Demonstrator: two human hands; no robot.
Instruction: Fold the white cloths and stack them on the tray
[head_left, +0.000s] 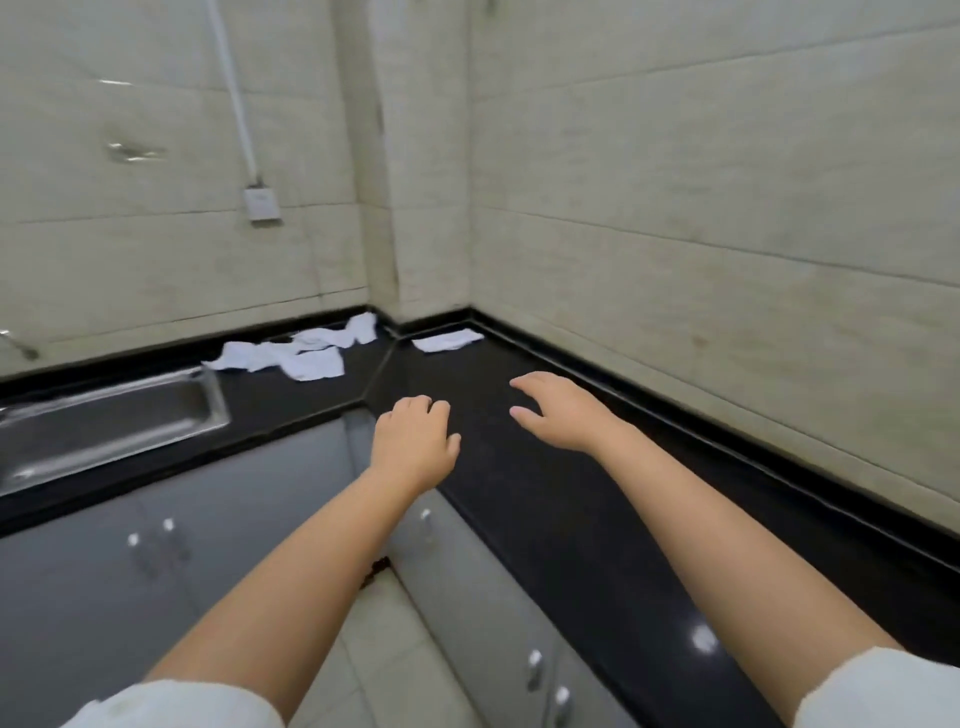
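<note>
Several crumpled white cloths (298, 353) lie in a loose pile on the black countertop (545, 493), near the back wall left of the corner. One more white cloth (447, 340) lies flat by itself right in the corner. My left hand (415, 441) hovers over the counter's inner corner edge with fingers curled and nothing in it. Over the counter, my right hand (561, 410) is spread with fingers apart and empty. Both hands are well short of the cloths. No tray is in view.
A steel sink (104, 421) is set into the counter at the left. Grey cabinet doors with round knobs (166, 525) run below the counter. Tiled walls meet at the corner, with a wall socket (262, 205) and a white pipe above the cloths.
</note>
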